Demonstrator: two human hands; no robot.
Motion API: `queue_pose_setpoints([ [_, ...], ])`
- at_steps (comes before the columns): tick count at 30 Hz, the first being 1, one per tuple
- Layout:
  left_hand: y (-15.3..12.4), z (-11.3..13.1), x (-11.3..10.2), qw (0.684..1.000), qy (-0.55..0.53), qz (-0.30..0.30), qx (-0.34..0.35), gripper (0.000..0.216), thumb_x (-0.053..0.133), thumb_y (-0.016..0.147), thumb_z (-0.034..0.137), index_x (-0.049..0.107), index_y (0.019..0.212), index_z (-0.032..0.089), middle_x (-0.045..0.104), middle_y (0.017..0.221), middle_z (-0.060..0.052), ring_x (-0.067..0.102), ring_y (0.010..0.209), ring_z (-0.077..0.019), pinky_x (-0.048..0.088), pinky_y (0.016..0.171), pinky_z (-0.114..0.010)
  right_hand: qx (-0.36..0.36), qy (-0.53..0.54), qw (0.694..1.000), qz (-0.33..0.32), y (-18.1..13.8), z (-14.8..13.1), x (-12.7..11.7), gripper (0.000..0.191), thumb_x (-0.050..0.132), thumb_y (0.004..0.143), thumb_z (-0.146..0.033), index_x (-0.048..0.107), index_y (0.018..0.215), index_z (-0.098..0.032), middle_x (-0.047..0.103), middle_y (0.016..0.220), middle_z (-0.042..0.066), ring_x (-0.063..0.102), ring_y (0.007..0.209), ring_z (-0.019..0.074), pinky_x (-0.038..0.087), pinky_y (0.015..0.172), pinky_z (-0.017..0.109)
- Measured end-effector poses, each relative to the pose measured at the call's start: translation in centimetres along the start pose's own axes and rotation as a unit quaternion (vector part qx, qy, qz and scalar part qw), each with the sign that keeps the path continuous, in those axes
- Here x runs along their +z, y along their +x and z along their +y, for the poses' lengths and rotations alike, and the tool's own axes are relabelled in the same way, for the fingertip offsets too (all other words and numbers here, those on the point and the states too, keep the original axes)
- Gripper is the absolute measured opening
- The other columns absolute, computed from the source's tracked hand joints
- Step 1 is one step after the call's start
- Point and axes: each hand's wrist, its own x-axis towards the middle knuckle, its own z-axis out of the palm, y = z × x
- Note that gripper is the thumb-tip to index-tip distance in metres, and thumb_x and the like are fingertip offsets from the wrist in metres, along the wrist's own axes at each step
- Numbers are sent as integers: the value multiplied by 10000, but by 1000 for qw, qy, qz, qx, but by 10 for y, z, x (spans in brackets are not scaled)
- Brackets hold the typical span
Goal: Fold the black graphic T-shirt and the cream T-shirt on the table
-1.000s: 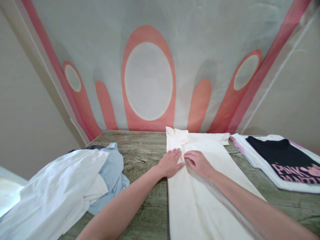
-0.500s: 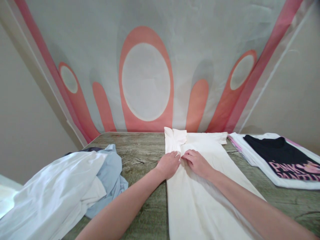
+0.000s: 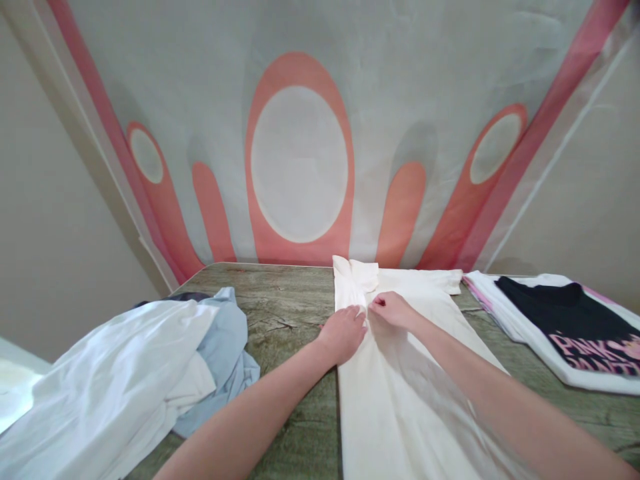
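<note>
A cream short-sleeved T-shirt [image 3: 400,373] lies lengthwise on the table, its left side turned inward, with one sleeve [image 3: 364,275] doubled over near the far edge. My left hand [image 3: 345,333] rests palm down on the left folded edge, fingers stretched out over the cloth. Just to its right, my right hand [image 3: 393,311] is closed, thumb and fingertips pinched together above the shirt's upper part. Whether any cloth is caught between those fingertips I cannot make out. A shadow falls on the shirt below the right forearm.
To the left, a loose heap holds a white garment [image 3: 115,373] and a light blue one [image 3: 227,347]. On the right lies a stack of folded shirts, topped by a black one [image 3: 565,313] with pink lettering. Behind the wooden table [image 3: 285,287] hangs a printed backdrop [image 3: 300,160].
My right hand has risen slightly off the cloth and its fingers have drawn together. The left hand has flattened on the fold. The whole view has shifted a little.
</note>
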Motion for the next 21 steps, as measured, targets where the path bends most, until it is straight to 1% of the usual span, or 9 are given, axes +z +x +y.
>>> queue_pose_setpoints([
  [3, 1, 1, 0, 1000, 6, -1, -3, 392, 339, 926, 289, 451, 1227, 65, 501, 1252, -168, 473, 1146, -228, 367, 949, -358, 11, 0, 1000, -12, 8, -4, 7, 196, 538, 693, -267, 623, 569, -140, 610, 547, 15, 502, 521, 113, 315, 493, 209],
  [7, 2, 2, 3, 1000, 11, 1, 0, 385, 336, 926, 291, 479, 1194, 54, 509, 1241, -178, 463, 1156, -233, 361, 950, -365, 26, -4, 999, -18, 7, -7, 10, 183, 530, 673, -254, 636, 581, -138, 605, 533, 8, 492, 502, 104, 295, 472, 202],
  [11, 2, 2, 6, 1000, 12, 4, -8, 381, 345, 925, 302, 481, 1190, 65, 499, 1253, -173, 454, 1165, -231, 353, 957, -368, 28, -7, 999, -15, 3, -7, 8, 188, 519, 680, -267, 654, 632, -145, 628, 578, 9, 509, 526, 106, 306, 486, 200],
  [15, 1, 2, 8, 1000, 6, -1, -8, 381, 325, 933, 299, 455, 1218, 83, 476, 1281, -167, 426, 1194, -234, 342, 967, -374, 29, -14, 999, -13, 0, -9, 4, 178, 524, 679, -262, 641, 610, -147, 633, 583, 18, 515, 525, 111, 306, 483, 207],
  [18, 1, 2, 6, 1000, 1, -2, -3, 375, 315, 937, 286, 447, 1221, 82, 466, 1284, -170, 412, 1205, -241, 341, 970, -376, 29, -24, 999, -1, -2, -11, 3, 163, 538, 685, -263, 643, 627, -152, 652, 627, 30, 534, 565, 123, 325, 512, 212],
  [21, 0, 2, 2, 1000, -3, -5, 2, 361, 309, 937, 269, 433, 1236, 108, 458, 1285, -165, 411, 1206, -246, 347, 965, -389, 26, -31, 999, 7, -1, -11, 1, 177, 526, 723, -278, 652, 679, -161, 671, 692, 30, 561, 621, 126, 352, 555, 206],
])
